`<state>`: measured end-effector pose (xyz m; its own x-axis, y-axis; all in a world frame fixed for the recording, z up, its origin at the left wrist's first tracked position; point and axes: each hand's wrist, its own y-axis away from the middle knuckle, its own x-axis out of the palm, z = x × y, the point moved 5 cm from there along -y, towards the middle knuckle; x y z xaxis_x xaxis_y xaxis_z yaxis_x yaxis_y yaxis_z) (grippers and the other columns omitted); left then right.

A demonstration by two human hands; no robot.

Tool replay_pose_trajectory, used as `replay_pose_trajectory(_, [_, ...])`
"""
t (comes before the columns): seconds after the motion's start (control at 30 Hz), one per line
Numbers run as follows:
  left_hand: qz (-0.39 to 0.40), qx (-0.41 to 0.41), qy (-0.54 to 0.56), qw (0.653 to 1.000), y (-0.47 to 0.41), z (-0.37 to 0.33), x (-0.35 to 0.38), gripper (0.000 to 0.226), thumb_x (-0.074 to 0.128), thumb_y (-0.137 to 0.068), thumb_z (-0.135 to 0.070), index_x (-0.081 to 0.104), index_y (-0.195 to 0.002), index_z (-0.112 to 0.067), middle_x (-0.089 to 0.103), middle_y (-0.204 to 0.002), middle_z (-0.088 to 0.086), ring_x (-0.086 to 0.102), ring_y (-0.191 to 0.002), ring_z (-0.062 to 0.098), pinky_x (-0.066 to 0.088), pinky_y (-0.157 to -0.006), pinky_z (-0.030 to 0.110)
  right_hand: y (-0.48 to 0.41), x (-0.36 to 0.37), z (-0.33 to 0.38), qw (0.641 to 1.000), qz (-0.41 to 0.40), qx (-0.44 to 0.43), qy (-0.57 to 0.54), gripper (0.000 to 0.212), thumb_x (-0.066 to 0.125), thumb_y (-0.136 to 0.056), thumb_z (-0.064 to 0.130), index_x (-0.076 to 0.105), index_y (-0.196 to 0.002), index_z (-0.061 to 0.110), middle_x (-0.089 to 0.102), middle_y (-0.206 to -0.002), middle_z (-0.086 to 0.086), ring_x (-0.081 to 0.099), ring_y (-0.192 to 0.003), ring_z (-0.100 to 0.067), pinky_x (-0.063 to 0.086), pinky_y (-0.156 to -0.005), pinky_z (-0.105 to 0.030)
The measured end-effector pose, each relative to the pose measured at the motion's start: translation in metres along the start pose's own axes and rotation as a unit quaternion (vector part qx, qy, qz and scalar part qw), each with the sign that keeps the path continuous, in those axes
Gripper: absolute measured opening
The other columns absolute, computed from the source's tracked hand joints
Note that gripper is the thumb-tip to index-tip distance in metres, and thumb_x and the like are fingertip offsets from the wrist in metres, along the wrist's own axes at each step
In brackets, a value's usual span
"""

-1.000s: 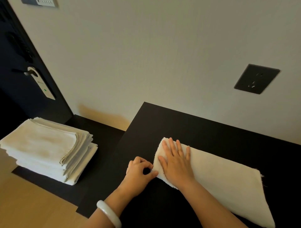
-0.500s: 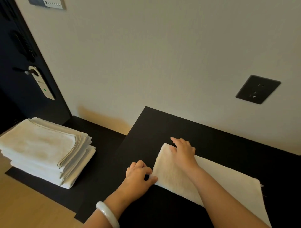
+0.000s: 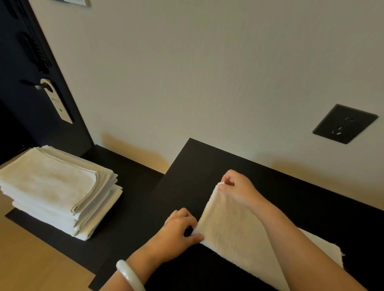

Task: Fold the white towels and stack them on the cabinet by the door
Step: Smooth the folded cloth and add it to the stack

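towel (image 3: 232,226): middle hidden under right forearm (image 3: 301,249), near side cropped by bottom edge | folded stack (image 3: 52,187): cropped by left edge | door hanger (image 3: 57,101): print too small to read | wall panel (image 3: 76,1): cropped by top edge

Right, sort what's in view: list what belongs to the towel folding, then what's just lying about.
Part of the job:
- white towel, pinched by left hand and right hand
- stack of folded towels
- low black cabinet under the stack
- black tabletop

Just there:
- wall socket
- door hanger
- door
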<state>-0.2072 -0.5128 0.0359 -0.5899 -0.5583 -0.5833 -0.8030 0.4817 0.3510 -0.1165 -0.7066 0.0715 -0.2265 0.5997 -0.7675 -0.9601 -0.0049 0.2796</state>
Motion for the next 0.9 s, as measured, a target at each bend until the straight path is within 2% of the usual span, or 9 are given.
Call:
replay_pose_trajectory(0.07, [-0.001, -0.018, 0.028, 0.999, 0.001, -0.003, -0.002, 0.011, 0.06, -0.093, -0.047, 0.058, -0.101, -0.039, 0.045, -0.113, -0.017, 0.05, -0.104, 0.006, 0.047, -0.088, 0.021, -0.003, -0.002, -0.003, 1.0, 0.006, 0.001, -0.01, 0.007, 0.062, -0.096, 0.024, 0.056, -0.099, 0.022, 0.062, -0.096, 0.004, 0.06, -0.087, -0.006, 0.043, -0.066, -0.015])
replay_pose_trajectory(0.13, [-0.001, -0.046, 0.051, 0.998, -0.001, -0.008, -0.004, 0.014, 0.057, -0.095, -0.046, 0.059, -0.098, -0.033, 0.051, -0.109, -0.013, 0.058, -0.096, 0.009, 0.05, -0.081, 0.021, -0.007, 0.006, -0.007, 1.0, 0.025, 0.018, 0.003, 0.008, 0.061, -0.098, 0.025, 0.057, -0.104, 0.022, 0.062, -0.099, 0.006, 0.059, -0.09, -0.005, 0.044, -0.072, -0.016])
replay_pose_trajectory(0.23, [0.015, -0.098, 0.112, 0.989, -0.004, -0.012, -0.002, 0.023, 0.054, -0.097, -0.043, 0.06, -0.098, -0.022, 0.065, -0.103, -0.003, 0.069, -0.09, 0.008, 0.056, -0.087, 0.029, -0.012, 0.019, -0.011, 0.997, 0.03, 0.033, 0.063, 0.012, 0.056, -0.1, 0.024, 0.058, -0.111, 0.021, 0.06, -0.102, 0.005, 0.057, -0.094, -0.007, 0.045, -0.079, -0.021])
replay_pose_trajectory(0.33, [-0.015, -0.146, 0.103, 0.984, -0.006, -0.004, -0.002, 0.019, 0.062, -0.094, -0.039, 0.057, -0.087, -0.022, 0.067, -0.099, 0.001, 0.069, -0.085, 0.014, 0.055, -0.081, 0.029, -0.012, 0.019, -0.013, 0.996, -0.012, 0.035, 0.084, 0.005, 0.051, -0.102, 0.023, 0.055, -0.104, 0.02, 0.06, -0.099, 0.003, 0.059, -0.09, -0.009, 0.051, -0.078, -0.024])
replay_pose_trajectory(0.43, [-0.03, -0.174, 0.08, 0.981, -0.007, 0.005, 0.0, 0.019, 0.067, -0.091, -0.037, 0.055, -0.086, -0.022, 0.063, -0.096, -0.001, 0.058, -0.078, 0.011, 0.051, -0.073, 0.025, -0.01, 0.022, -0.017, 0.996, -0.037, 0.018, 0.085, 0.008, 0.049, -0.103, 0.026, 0.052, -0.098, 0.02, 0.06, -0.094, 0.003, 0.06, -0.085, -0.01, 0.056, -0.079, -0.03])
replay_pose_trajectory(0.57, [-0.027, -0.162, 0.073, 0.984, -0.012, -0.003, -0.003, 0.024, 0.063, -0.092, -0.044, 0.06, -0.096, -0.021, 0.063, -0.098, -0.002, 0.057, -0.078, 0.011, 0.051, -0.072, 0.027, -0.004, 0.025, -0.019, 0.999, -0.048, -0.001, 0.025, 0.006, 0.055, -0.101, 0.027, 0.053, -0.105, 0.024, 0.06, -0.096, 0.006, 0.06, -0.089, -0.007, 0.052, -0.076, -0.023])
replay_pose_trajectory(0.73, [-0.071, -0.154, -0.007, 0.985, -0.045, -0.015, -0.024, 0.03, 0.047, -0.099, -0.05, 0.06, -0.111, -0.026, 0.056, -0.111, -0.001, 0.06, -0.092, 0.014, 0.055, -0.082, 0.031, -0.001, 0.024, -0.02, 0.998, -0.029, -0.012, -0.051, 0.022, 0.061, -0.097, 0.02, 0.056, -0.118, 0.024, 0.061, -0.106, 0.005, 0.06, -0.101, -0.01, 0.052, -0.086, -0.024])
replay_pose_trajectory(0.83, [-0.139, -0.126, -0.027, 0.982, -0.066, -0.018, -0.028, 0.024, 0.055, -0.098, -0.039, 0.058, -0.116, -0.024, 0.047, -0.119, 0.001, 0.055, -0.102, 0.016, 0.052, -0.087, 0.03, -0.003, 0.028, -0.023, 0.997, -0.027, 0.01, -0.068, 0.027, 0.065, -0.095, 0.021, 0.055, -0.12, 0.025, 0.061, -0.109, 0.005, 0.06, -0.104, -0.011, 0.052, -0.089, -0.025])
replay_pose_trajectory(0.9, [-0.221, -0.041, -0.057, 0.973, -0.072, -0.029, -0.027, 0.028, 0.058, -0.097, -0.026, 0.056, -0.125, -0.023, 0.045, -0.125, 0.0, 0.048, -0.115, 0.016, 0.047, -0.093, 0.025, -0.004, 0.032, -0.025, 0.998, -0.031, 0.016, -0.048, 0.029, 0.066, -0.094, 0.026, 0.054, -0.12, 0.025, 0.06, -0.107, 0.005, 0.06, -0.102, -0.011, 0.052, -0.087, -0.026])
